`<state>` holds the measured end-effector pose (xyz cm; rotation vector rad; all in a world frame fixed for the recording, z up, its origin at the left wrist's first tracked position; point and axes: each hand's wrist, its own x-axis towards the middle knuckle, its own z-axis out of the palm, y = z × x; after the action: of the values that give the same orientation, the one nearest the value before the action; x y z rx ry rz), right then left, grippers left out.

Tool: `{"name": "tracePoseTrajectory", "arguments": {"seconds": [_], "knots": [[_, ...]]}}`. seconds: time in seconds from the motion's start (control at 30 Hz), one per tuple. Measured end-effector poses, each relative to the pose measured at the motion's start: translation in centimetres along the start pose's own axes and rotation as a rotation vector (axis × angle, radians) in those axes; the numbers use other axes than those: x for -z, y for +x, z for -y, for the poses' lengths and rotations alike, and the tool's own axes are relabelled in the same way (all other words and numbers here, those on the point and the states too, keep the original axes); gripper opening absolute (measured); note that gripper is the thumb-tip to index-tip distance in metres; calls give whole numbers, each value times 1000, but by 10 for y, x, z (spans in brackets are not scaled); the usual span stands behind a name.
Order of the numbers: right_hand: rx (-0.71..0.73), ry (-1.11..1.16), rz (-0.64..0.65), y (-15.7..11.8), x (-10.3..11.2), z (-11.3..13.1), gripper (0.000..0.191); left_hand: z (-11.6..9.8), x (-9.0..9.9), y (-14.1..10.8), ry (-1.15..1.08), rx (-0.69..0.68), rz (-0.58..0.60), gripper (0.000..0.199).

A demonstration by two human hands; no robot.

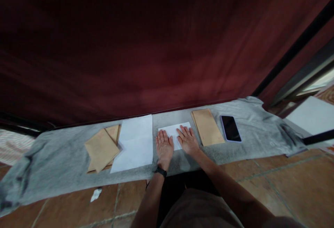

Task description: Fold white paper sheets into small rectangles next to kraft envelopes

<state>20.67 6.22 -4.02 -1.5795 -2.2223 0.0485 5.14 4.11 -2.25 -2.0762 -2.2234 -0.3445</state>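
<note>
A small white sheet of paper (174, 130), which looks folded, lies on the grey cloth in front of me. My left hand (165, 145) rests flat on its left side, fingers stretched forward. On its right side lies my right hand (188, 140), palm down with the fingers spread. Both hands partly cover the paper, and neither grips anything. Just right of my right hand is a stack of brown envelopes (208, 127). To the left of my left hand lie large white sheets (135, 141).
Several brown envelopes (101, 148) lie in a loose pile at the left, touching the white sheets. A phone (231, 128) with a dark screen lies at the right. Grey cloth (62, 162) covers the narrow table against a dark red curtain (156, 64). A white scrap (96, 194) is on the tiled floor.
</note>
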Motion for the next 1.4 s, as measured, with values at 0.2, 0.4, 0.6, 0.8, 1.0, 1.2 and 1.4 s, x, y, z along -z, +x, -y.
{"name": "tracePoseTrajectory", "arguments": {"seconds": [0.2,0.4,0.6,0.8,1.0,1.2,1.4], "knots": [[-14,-36,71,5,9,2,46,-4,6,-24,0,-106,62,58],[6,43,96,26,2,28,49,-3,6,-22,22,-116,81,57],[36,25,33,30,-13,24,49,-3,7,-22,39,-127,97,56],[-105,-76,-44,27,-12,-15,56,-5,6,-22,-2,-98,70,58],[-178,-100,-102,26,-10,-23,62,-4,6,-23,-11,-108,51,59],[-37,-55,-83,-2,-10,5,57,-3,4,-23,-17,-111,54,59],[-37,-47,-127,-26,-10,7,55,-4,5,-23,-14,-103,60,58]]}}
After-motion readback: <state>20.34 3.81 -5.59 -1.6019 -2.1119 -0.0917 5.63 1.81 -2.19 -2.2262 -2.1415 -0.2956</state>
